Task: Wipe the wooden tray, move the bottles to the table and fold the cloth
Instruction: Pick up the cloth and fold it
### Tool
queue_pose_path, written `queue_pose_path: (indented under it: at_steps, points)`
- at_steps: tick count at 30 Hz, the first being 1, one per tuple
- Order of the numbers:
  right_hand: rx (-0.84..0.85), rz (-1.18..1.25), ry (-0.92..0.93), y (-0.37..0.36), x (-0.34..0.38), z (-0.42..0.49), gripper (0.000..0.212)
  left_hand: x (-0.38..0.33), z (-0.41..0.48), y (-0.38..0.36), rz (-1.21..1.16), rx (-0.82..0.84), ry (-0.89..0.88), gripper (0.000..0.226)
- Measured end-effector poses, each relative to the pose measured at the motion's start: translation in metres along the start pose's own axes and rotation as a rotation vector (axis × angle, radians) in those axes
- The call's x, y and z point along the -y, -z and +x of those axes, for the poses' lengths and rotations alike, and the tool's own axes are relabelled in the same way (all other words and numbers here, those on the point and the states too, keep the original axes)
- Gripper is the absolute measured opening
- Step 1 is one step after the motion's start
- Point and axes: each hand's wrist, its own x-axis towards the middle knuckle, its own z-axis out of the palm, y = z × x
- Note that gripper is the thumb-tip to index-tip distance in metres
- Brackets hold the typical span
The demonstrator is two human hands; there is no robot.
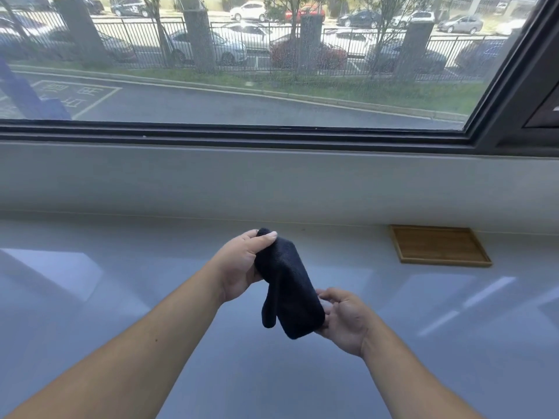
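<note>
I hold the dark cloth above the white table — left hand pinching its top, right hand cupping the folded bottom, probably to square the fold. The wooden tray sits bare, far right — no bottles visible.

A glossy counter beneath a wide window facing a street.

The pale grey counter shines with soft reflections of the light outside and runs back to a low white ledge. Above it a dark window frame holds a large, dust-speckled pane. Through the glass a grey road curves past a strip of grass, a black railing fence with stone pillars, thin trees, and rows of parked cars behind it. White markings are painted on the road at the left.
</note>
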Motion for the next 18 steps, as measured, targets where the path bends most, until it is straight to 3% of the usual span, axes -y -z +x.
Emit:
queue_pose_path:
  at_steps: [5, 9, 11, 14, 18]
  points:
    - [0.104, -0.033, -0.081, -0.009, -0.009, 0.000, 0.046, -0.012, -0.001, 0.000, -0.013, 0.018, -0.011, 0.019]
    - [0.007, 0.010, 0.117, -0.002, 0.005, 0.001, 0.047, -0.017, -0.004, 0.022, 0.005, -0.007, -0.004, 0.012]
    - [-0.079, -0.006, 0.218, 0.006, 0.022, -0.002, 0.047, -0.016, -0.003, 0.038, 0.076, -0.108, 0.001, 0.008]
    - [-0.205, -0.208, 0.340, 0.014, 0.050, -0.008, 0.045, -0.005, 0.002, 0.062, 0.308, -0.317, 0.041, 0.007]
    - [-0.339, -0.638, 0.478, 0.010, 0.074, -0.016, 0.038, 0.013, 0.008, 0.079, 0.527, -0.433, 0.074, 0.019]
